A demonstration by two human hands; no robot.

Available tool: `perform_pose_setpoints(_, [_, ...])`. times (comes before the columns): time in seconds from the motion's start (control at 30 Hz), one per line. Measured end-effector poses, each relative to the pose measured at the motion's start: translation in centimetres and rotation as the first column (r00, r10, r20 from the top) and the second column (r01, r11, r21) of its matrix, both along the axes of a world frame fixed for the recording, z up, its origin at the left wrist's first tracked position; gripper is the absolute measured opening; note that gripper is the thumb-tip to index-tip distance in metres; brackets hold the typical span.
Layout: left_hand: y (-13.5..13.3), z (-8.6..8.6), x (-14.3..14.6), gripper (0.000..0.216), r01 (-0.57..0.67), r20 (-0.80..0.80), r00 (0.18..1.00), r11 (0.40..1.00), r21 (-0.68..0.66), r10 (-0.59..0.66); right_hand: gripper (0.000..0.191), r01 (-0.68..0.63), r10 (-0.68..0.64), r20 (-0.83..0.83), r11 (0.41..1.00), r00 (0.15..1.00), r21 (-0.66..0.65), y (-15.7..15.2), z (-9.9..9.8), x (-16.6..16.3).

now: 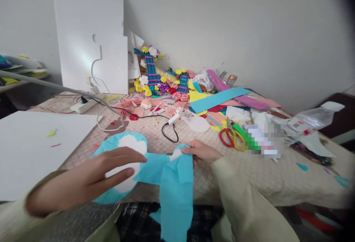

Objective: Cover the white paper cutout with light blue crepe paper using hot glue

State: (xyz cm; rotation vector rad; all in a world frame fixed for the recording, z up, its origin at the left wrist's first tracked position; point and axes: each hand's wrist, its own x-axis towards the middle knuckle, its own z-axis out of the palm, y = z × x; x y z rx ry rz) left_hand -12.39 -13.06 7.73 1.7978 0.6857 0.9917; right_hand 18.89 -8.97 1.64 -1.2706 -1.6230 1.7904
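A flat white cutout (pixel 130 143), one end wide and rounded, the other narrow, lies near the table's front edge, partly covered in light-blue crepe paper (pixel 176 197). The paper wraps the rim and narrow middle, and a long strip hangs over the edge toward my lap. Over the wide end is my left hand (pixel 102 173), palm down, fingers extended and apart; whether it presses on the cutout I cannot tell. My right hand (pixel 203 151) pinches the crepe paper and the cutout's narrow end between thumb and fingers. Some of its fingertips are hidden behind the piece.
Beyond my hands lies a white glue gun (pixel 175 116) with a black cord. Red-and-yellow-handled scissors (pixel 233 138) rest to the right, near a clear plastic bottle (pixel 310 120). Paper guitars with flowers (pixel 151 70) stand at the back. A white board (pixel 30 142) lies left.
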Motion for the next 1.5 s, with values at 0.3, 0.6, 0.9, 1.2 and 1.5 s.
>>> perform_pose_setpoints(0.3, [6.1,-4.7,6.1,0.043,0.403,-0.566,0.807,0.856,0.324,-0.166,0.037,-0.148,0.148,0.043,0.989,0.988,0.004,4.6,-1.1,-4.3])
perform_pose_setpoints(0.6, [6.9,-8.8,5.3,0.04,0.315,-0.509,0.861,0.809,0.496,-0.024,0.043,-0.14,0.139,0.034,0.989,0.99,0.036,4.2,-1.4,-3.8])
perform_pose_setpoints(0.9, [7.3,-8.8,5.6,0.046,0.442,-0.541,0.821,0.803,0.4,-0.182,0.03,0.121,-0.151,0.11,0.962,0.982,0.243,1.6,-1.7,-3.3])
perform_pose_setpoints(1.2, [7.2,-9.0,5.7,0.048,0.462,-0.534,0.823,0.774,0.432,-0.193,0.038,0.181,-0.395,0.25,0.783,0.884,0.596,-2.1,-2.3,-4.7])
perform_pose_setpoints(1.5, [7.7,-8.5,5.5,0.05,0.615,-0.702,0.697,0.626,0.48,-0.146,0.031,-0.083,-0.435,0.447,0.638,0.781,0.766,-3.6,-3.0,-4.0])
